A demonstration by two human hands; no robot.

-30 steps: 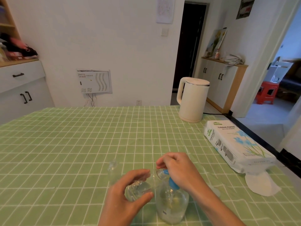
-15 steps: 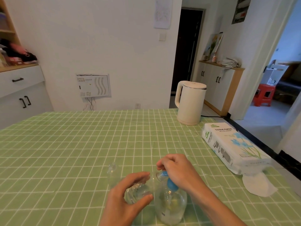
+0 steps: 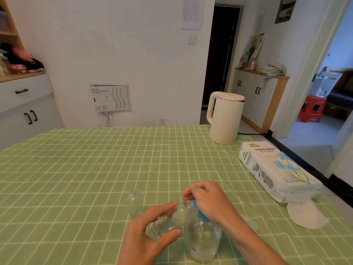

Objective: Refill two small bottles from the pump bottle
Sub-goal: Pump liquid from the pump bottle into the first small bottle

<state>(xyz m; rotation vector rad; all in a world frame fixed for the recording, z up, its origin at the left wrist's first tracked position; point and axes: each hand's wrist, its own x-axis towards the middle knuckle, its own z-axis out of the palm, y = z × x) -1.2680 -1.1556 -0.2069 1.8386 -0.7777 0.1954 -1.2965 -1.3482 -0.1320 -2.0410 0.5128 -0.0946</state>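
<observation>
A small clear bottle (image 3: pixel 165 223) is gripped in the left hand (image 3: pixel 143 238), thumb beneath and fingers curled over it. It is held tilted, neck pointed toward the head of the pump bottle (image 3: pixel 202 241). The pump head is covered by the right hand (image 3: pixel 208 202), fingers curled down around it. A blue collar (image 3: pixel 202 215) is seen just under that hand. A second small bottle (image 3: pixel 133 202) is stood upright just beyond the left-hand grip, untouched. A kettle (image 3: pixel 226 119) and a tissue pack (image 3: pixel 275 169) are noted well beyond the right hand, on the green tablecloth (image 3: pixel 76 169).
</observation>
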